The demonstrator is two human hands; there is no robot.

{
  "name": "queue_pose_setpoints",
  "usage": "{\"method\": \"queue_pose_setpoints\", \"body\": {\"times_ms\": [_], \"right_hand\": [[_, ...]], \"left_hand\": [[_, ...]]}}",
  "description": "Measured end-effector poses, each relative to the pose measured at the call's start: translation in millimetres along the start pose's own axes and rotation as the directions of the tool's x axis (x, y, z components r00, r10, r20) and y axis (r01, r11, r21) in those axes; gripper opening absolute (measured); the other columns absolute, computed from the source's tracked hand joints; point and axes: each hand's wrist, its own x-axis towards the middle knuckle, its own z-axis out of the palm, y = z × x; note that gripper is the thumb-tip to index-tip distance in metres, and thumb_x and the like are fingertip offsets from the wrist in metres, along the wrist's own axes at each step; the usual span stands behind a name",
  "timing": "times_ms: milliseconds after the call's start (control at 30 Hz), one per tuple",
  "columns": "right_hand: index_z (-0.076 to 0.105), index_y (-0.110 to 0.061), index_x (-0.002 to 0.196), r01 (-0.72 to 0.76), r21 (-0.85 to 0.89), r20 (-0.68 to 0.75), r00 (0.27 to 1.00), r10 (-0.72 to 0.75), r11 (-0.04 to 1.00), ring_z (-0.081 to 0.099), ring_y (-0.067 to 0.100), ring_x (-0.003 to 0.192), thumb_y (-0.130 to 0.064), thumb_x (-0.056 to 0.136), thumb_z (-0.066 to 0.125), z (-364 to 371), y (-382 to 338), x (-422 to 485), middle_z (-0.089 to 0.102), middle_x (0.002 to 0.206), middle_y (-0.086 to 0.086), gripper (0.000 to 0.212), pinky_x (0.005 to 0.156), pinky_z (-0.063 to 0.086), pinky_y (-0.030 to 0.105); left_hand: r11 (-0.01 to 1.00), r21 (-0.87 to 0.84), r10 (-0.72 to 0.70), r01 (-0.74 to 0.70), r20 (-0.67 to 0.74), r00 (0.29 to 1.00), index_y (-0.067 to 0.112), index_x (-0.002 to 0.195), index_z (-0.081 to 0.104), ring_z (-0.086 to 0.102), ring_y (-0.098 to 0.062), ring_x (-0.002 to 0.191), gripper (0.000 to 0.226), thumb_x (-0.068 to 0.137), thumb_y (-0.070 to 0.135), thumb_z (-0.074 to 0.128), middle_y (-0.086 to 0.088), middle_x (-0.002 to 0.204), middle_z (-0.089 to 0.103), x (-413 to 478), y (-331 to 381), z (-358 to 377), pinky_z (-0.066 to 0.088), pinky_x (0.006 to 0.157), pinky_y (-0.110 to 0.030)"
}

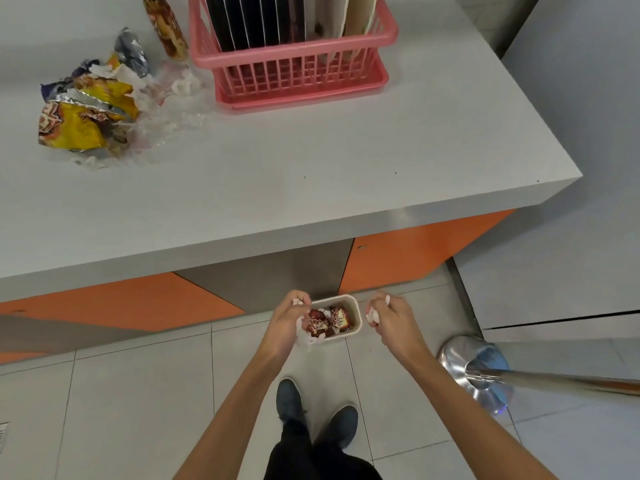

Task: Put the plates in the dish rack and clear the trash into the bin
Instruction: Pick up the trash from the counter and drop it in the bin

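Observation:
A small cream bin [356, 308] stands on the floor below the counter, with red and brown wrappers inside. My left hand [289, 322] hovers over its left rim, fingers curled round crumpled white tissue [300, 332]. My right hand [391, 322] is just right of the bin and grips another white tissue wad [372, 315]. On the counter, a pink dish rack [298, 57] holds several upright plates [256, 19], dark and pale. A heap of yellow snack bags, foil and clear plastic trash [93, 105] lies at the counter's left.
A brown patterned tube [166, 26] stands left of the rack. The grey counter edge [311, 223] overhangs orange cabinet panels. A shiny metal base with a pole [474, 368] stands on the tiled floor at right. My two shoes [311, 410] are behind the bin.

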Motion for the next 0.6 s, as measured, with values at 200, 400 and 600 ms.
{"method": "queue_pose_setpoints", "body": {"times_ms": [200,400,600], "right_hand": [[0.064,-0.008,0.074,-0.041,-0.027,0.017,0.999,0.042,0.999,0.05,0.01,0.061,-0.006,0.094,0.047,18,75,43,0.06,0.07,-0.004,0.027,0.055,0.034,0.021],[0.066,-0.016,0.079,-0.176,-0.007,0.043,0.983,0.176,0.984,0.055,0.006,0.067,-0.014,0.099,0.049,49,160,95,0.06,0.084,-0.003,0.027,0.056,0.039,0.014],[0.067,-0.012,0.08,-0.389,0.35,0.019,0.912,0.409,0.852,0.045,0.015,0.051,-0.01,0.09,0.057,89,255,170,0.06,0.066,0.0,0.015,0.048,0.035,0.022]], "left_hand": [[0.997,0.072,-0.032,0.028,0.053,0.998,0.013,0.078,0.05,0.047,-0.011,0.067,0.034,0.085,-0.018,0.037,-0.001,0.076,0.05,56,-41,12,0.037,0.045,-0.012],[0.99,0.137,-0.008,-0.008,0.115,0.993,0.001,0.085,0.046,0.055,-0.005,0.07,0.032,0.082,-0.027,0.03,-0.002,0.078,0.05,124,-101,22,0.039,0.05,-0.01],[0.987,0.152,-0.063,0.06,0.012,0.998,0.005,0.084,0.053,0.056,0.003,0.061,0.032,0.083,-0.023,0.04,0.0,0.079,0.055,211,-205,27,0.039,0.048,-0.009]]}}
